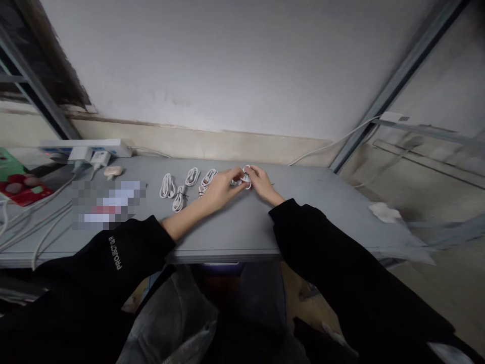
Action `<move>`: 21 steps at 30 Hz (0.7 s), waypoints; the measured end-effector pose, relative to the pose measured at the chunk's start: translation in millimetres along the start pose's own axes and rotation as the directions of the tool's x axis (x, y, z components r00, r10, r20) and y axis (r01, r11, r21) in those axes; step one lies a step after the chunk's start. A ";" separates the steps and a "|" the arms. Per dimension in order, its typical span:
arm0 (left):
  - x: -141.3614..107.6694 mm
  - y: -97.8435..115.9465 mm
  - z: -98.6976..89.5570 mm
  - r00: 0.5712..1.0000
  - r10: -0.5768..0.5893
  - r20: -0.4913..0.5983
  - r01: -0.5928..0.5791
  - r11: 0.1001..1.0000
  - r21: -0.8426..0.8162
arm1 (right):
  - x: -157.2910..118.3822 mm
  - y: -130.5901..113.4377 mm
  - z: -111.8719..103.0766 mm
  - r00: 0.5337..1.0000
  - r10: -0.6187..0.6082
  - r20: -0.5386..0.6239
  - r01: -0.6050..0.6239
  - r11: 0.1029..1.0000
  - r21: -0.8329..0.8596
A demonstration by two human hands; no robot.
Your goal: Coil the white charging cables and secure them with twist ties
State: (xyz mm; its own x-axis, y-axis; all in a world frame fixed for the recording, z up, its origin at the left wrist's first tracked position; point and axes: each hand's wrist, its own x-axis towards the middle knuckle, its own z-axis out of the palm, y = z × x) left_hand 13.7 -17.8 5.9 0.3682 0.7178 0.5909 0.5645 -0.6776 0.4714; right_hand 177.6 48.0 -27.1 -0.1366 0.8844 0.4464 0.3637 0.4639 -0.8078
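Both hands meet over the middle of the grey table, around a small coiled white cable (246, 178). My left hand (223, 189) pinches its left side between thumb and fingers. On the cable's right side, my right hand (261, 183) has its fingers closed. Left of my hands lie several more coiled white cables: one at the far left (167, 186), one behind (192, 176), one in front with a dark tie (179, 198), and one beside my left hand (209, 177). Another bundle is partly hidden under my left hand.
A white power strip (121, 147) with plugged-in chargers stands at the table's back left. Loose cables, a white earphone-like case (113, 172), a red and green object (25, 187) and a blurred-out item lie nearby. White crumpled tissue (384, 212) sits at the right. Metal posts frame both sides.
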 end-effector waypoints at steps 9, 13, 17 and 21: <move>3.4 -14.8 9.9 0.990 -0.130 -0.056 0.117 0.973 -0.197 | 2.4 5.0 8.8 0.997 -0.073 -0.023 0.077 0.951 0.299; 4.2 -19.0 12.4 0.983 -0.180 -0.049 0.160 0.948 -0.277 | 1.1 8.6 10.9 0.984 -0.173 -0.038 0.177 0.961 0.213; 3.5 -19.8 12.4 0.979 -0.202 -0.011 0.190 0.939 -0.288 | -2.6 6.3 12.6 0.962 -0.260 -0.085 0.266 0.961 0.075; 3.3 -17.9 11.9 0.975 -0.215 0.061 0.223 0.914 -0.340 | -9.1 -3.5 10.9 0.952 -0.295 -0.084 0.292 0.955 -0.044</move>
State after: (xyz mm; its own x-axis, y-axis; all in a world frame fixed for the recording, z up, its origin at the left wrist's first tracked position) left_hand 13.6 -1.4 -8.4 0.2828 0.8553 0.4342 0.3471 -0.5132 0.7849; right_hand 167.5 38.9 -32.6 -0.1595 0.7008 0.6953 0.3481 0.6990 -0.6247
